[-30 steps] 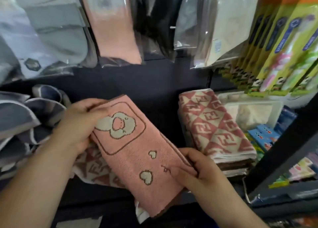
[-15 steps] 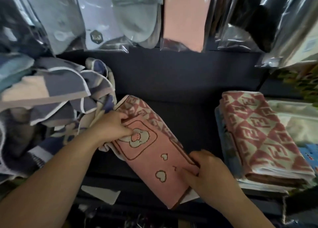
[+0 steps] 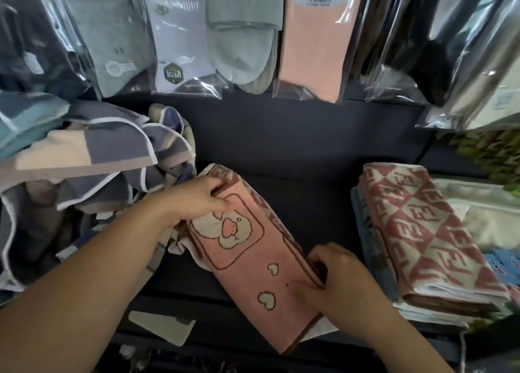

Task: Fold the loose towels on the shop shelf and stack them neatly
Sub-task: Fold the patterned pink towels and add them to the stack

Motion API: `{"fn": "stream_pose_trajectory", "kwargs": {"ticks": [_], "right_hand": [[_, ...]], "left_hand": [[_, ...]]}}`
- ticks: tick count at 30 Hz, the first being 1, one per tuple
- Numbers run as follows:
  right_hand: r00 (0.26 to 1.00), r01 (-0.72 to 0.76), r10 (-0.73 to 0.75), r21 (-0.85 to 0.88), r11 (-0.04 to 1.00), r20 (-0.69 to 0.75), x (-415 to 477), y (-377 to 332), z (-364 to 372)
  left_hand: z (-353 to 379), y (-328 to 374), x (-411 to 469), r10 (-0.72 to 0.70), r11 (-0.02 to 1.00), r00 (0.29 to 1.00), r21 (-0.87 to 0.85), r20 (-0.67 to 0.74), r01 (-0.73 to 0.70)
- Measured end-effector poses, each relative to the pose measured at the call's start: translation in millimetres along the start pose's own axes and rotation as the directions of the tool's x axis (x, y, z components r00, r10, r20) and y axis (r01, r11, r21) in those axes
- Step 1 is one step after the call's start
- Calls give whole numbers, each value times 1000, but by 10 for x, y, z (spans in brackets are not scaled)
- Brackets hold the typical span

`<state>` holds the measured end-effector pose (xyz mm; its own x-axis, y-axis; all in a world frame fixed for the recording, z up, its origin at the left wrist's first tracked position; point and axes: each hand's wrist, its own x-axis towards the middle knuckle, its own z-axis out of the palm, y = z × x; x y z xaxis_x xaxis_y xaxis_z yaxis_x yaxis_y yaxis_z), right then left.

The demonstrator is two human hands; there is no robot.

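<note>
A folded pink towel with a cream duck and hearts lies slanted on the dark shelf, on top of a red-and-cream patterned towel whose edge shows at its far end. My left hand grips the pink towel's far left corner. My right hand pinches its right edge near the front. To the right stands a neat stack of folded towels, a red-and-cream diamond one on top. A heap of loose blue, grey and beige towels lies at the left.
Packaged socks in clear bags hang along the back above the shelf. A clear plastic box and blue packets sit at the far right. A pale card lies below the shelf's front edge.
The pink towel has come down from in front of me onto the shelf, over the patterned towel. The view has swung left, so the right stack sits nearer the frame's edge.
</note>
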<state>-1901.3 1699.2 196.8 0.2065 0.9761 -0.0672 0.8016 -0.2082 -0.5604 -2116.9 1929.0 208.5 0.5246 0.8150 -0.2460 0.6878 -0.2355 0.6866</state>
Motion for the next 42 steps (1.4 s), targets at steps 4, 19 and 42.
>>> {"fn": "stream_pose_trajectory", "kwargs": {"ticks": [4,19,42], "right_hand": [[999,18,-14,110,994,-40,-102,-74,-58],[946,75,168,692,718,-277,-337,-23,-307],[712,64,454,694,718,-535,-811,413,-634]], "left_hand": [[-62,-17,-291,194,875,979,-439,-65,-203],[82,183,-366,194,772,965,-579,-179,-263],[1289,2538,1229,323,844,946,-447,-20,-297]]}}
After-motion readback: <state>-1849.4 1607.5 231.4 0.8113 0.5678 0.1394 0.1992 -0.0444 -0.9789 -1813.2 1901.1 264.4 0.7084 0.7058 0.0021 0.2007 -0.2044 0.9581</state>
